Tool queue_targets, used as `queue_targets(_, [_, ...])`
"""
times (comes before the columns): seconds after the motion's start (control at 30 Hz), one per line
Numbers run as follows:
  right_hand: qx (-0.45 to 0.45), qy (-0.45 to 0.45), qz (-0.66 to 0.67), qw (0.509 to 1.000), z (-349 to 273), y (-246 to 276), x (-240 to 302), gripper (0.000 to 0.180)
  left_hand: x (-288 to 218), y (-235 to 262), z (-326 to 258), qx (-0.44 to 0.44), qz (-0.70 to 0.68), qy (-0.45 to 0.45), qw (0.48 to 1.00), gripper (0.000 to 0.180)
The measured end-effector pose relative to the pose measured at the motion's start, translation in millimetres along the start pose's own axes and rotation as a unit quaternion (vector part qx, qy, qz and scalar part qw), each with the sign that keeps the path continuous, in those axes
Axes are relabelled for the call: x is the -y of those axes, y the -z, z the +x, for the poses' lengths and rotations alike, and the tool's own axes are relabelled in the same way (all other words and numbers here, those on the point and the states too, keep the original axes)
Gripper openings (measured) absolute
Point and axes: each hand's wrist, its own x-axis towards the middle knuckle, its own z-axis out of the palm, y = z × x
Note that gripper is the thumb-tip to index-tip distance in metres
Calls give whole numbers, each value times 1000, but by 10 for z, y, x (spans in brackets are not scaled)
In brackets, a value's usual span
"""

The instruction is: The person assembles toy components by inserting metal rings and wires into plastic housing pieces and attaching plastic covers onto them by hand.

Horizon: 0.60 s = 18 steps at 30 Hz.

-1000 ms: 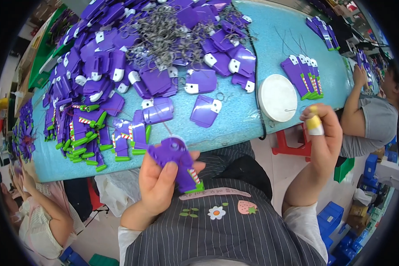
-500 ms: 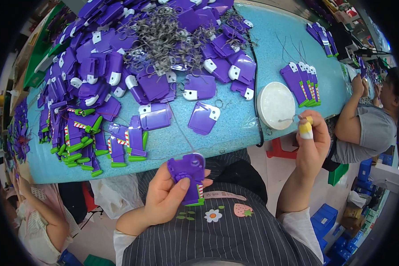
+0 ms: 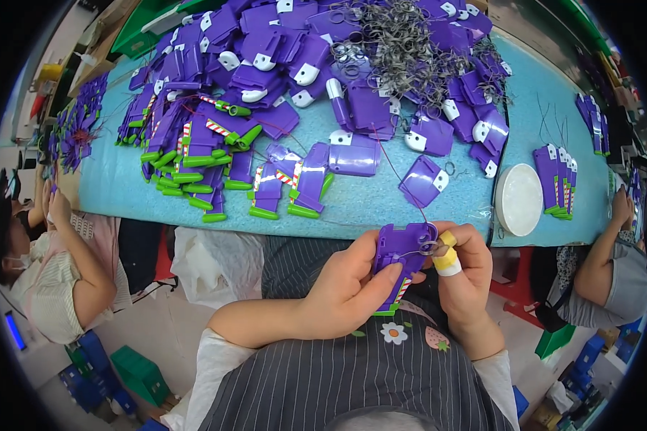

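In front of my apron, my left hand [image 3: 341,291] grips a purple plastic shell [image 3: 398,241] with a green foot and a red-and-white striped strip, its thumb pressed on the inner face. A thin red wire [image 3: 399,176] runs up from the shell's top. My right hand [image 3: 469,276], yellow and white tape on its fingers, pinches a small grey wire spring [image 3: 427,248] with a coiled ring, at the shell's upper right corner. How far the spring sits inside cannot be made out. Beyond lies a loose purple-and-white shell [image 3: 424,182].
Purple shells [image 3: 287,39] heap on the blue table [image 3: 453,219], with a tangle of grey springs [image 3: 402,43] on top. Green-footed shells [image 3: 194,161] lie left. A white round dish [image 3: 519,201] stands right, beside a row of shells [image 3: 548,176]. Co-workers sit at both sides.
My right hand has come left from beside the dish, bringing the spring to the shell. My left hand still holds the shell. The view has shifted, so the table appears further left and higher.
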Motion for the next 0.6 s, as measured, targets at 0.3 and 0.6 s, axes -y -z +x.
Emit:
queue_targets(0.3, [27, -165, 4, 986, 29, 181, 253, 22, 5, 136, -6, 117, 162, 42, 979, 31])
queue_targets(0.6, [263, -355, 131, 887, 306, 316, 271, 21, 46, 254, 7, 231, 216, -14, 948, 26])
